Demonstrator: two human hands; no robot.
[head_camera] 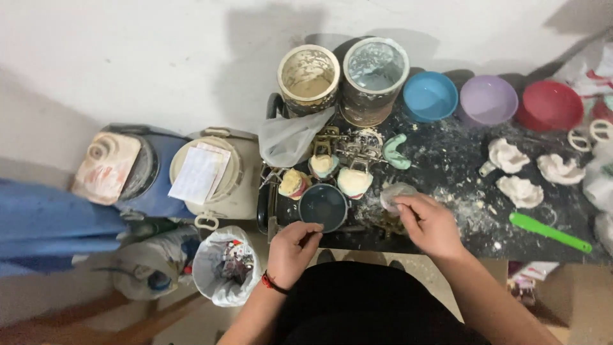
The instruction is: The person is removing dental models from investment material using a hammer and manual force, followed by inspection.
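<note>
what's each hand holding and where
Right hand pinches a small pale lump at its near edge. Left hand grips something thin by the dark bowl; what it is cannot be told.

The desk is black, speckled with white dust. At the upper right of the frame stand a blue bowl, a lilac bowl and a red bowl. A bright green stick lies at the right. The cup at centre is dark blue-grey. A red wristband shows at the lower centre.
</note>
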